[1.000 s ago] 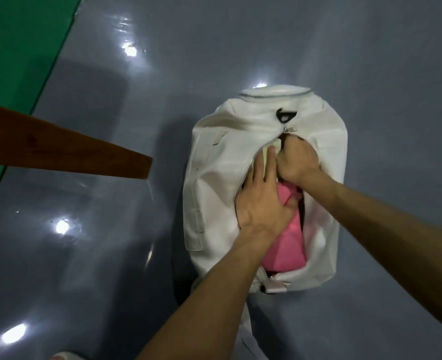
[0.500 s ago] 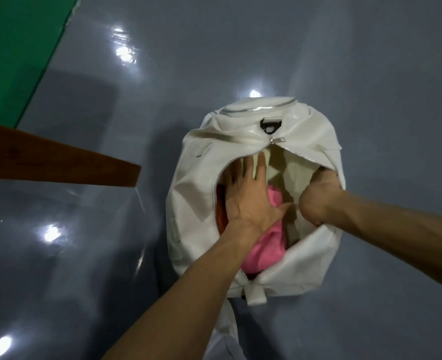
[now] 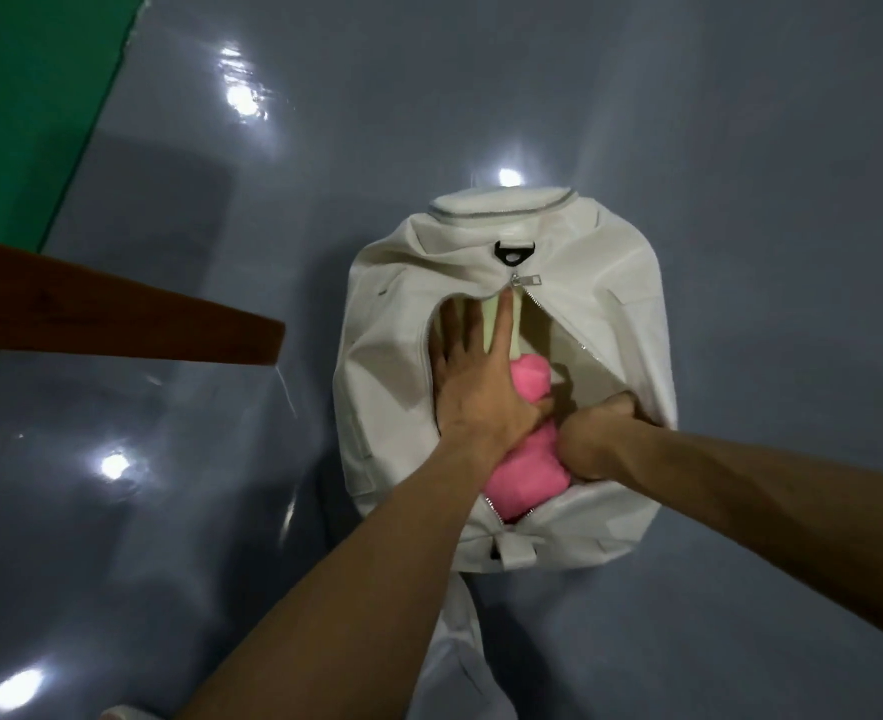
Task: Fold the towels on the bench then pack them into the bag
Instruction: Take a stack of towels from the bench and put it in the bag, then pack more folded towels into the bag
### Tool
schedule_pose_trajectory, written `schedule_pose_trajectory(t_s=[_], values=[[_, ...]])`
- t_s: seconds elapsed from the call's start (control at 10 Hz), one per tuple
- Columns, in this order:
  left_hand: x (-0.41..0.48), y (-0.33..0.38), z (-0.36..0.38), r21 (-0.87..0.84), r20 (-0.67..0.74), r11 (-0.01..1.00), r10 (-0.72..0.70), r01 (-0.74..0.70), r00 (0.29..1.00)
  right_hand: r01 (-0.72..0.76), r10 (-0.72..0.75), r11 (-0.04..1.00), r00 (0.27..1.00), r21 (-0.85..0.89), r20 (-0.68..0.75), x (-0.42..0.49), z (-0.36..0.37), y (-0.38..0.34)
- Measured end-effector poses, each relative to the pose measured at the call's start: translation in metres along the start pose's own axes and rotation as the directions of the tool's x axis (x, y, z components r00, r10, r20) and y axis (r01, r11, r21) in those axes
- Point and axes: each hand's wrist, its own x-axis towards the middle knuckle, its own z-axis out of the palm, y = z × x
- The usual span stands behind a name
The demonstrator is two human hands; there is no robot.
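Note:
A white zip bag (image 3: 616, 304) lies open on the grey floor. Inside it a pink folded towel (image 3: 525, 475) shows, with a pale cream towel (image 3: 491, 324) at the far end of the opening. My left hand (image 3: 473, 387) lies flat, fingers spread, pressing down on the towels inside the bag. My right hand (image 3: 598, 439) is curled with its fingers hooked over the right edge of the bag's opening, next to the pink towel. The zipper pull (image 3: 525, 279) sits at the far end of the opening.
A brown wooden bench end (image 3: 117, 319) juts in from the left, above the glossy grey floor (image 3: 221, 511). A green floor area (image 3: 29, 85) lies at the far left. The bag's strap (image 3: 460, 646) trails toward me.
My right hand left the zipper end and moved back to the bag's right edge, pulling the opening wider. My left hand slid further in, flat on the towels.

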Motion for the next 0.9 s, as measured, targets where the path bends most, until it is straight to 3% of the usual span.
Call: schedule_pose_trajectory(t_s=[0.1, 0.2, 0.3, 0.4, 0.5, 0.6, 0.7, 0.8, 0.9], values=[[-0.001, 0.011, -0.013, -0.025, 0.056, 1.0, -0.008, 0.009, 0.998, -0.043, 0.045, 0.99, 0.999, 0.138, -0.008, -0.02, -0.006, 0.005], [-0.025, 0.009, -0.021, 0.066, 0.073, 0.996, 0.058, -0.062, 0.996, 0.059, -0.038, 0.972, 0.995, 0.228, -0.097, -0.051, -0.025, 0.005], [-0.056, 0.009, -0.036, 0.096, 0.028, 0.984, 0.147, -0.149, 0.989, 0.107, -0.022, 0.953, 0.957, 0.285, -0.288, -0.079, -0.038, 0.005], [-0.094, 0.0, -0.045, 0.089, 0.146, 0.955, 0.267, -0.282, 0.953, 0.036, 0.145, 0.928, 0.882, 0.37, -0.449, -0.122, -0.057, 0.005], [-0.131, -0.003, -0.06, 0.091, 0.323, 0.937, 0.291, -0.336, 0.9, 0.035, 0.252, 0.878, 0.814, 0.477, -0.523, -0.179, -0.084, 0.005], [-0.161, 0.005, -0.1, 0.105, 0.471, 0.949, 0.215, -0.296, 0.856, 0.117, 0.253, 0.816, 0.809, 0.567, -0.531, -0.236, -0.107, 0.001], [-0.192, 0.017, -0.172, 0.069, 0.442, 0.982, 0.127, -0.175, 0.888, 0.277, 0.218, 0.671, 0.813, 0.688, -0.54, -0.282, -0.133, -0.012], [-0.223, 0.016, -0.256, -0.244, 0.048, 0.97, -0.006, 0.018, 0.999, 0.491, 0.174, 0.396, 0.789, 0.776, -0.589, -0.329, -0.162, -0.033], [-0.25, 0.0, -0.342, -0.446, -0.466, 0.894, -0.273, 0.043, 0.841, 0.613, 0.142, 0.167, 0.76, 0.772, -0.635, -0.378, -0.193, -0.065]])
